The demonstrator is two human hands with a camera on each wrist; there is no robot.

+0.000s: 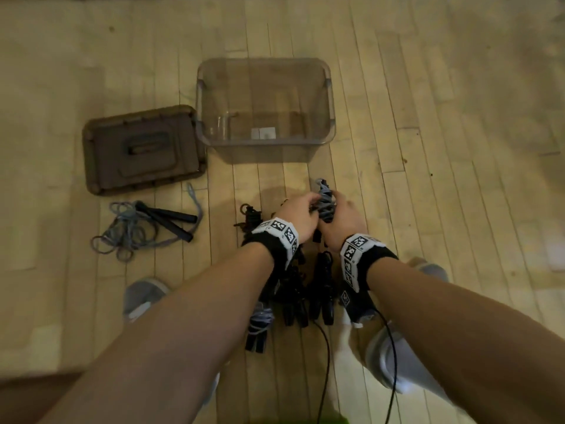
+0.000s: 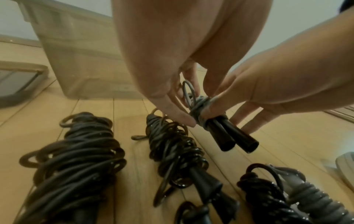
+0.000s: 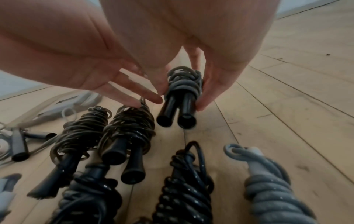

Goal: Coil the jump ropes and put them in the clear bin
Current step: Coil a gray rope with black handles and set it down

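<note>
A grey jump rope [image 1: 324, 203], wound tight round its two black handles [image 3: 177, 112], is held just above the wood floor in front of the clear bin [image 1: 328, 87]. My right hand [image 1: 344, 211] grips the wound part between thumb and fingers [image 3: 209, 92]. My left hand [image 1: 301, 206] pinches the top of the same bundle, with its thumb [image 2: 172, 113] against the wraps and a rope loop [image 2: 186, 89] between thumb and fingers. The bin stands open and holds no rope. One grey rope [image 1: 134, 232] lies uncoiled on the floor at the left.
Several coiled rope bundles [image 1: 293, 295] lie in a row under my wrists, dark ones [image 2: 72, 159] and a thick grey one [image 3: 268, 189]. The bin's lid [image 1: 140, 148] lies upside down left of the bin. My shoes [image 1: 143, 295] flank the bundles.
</note>
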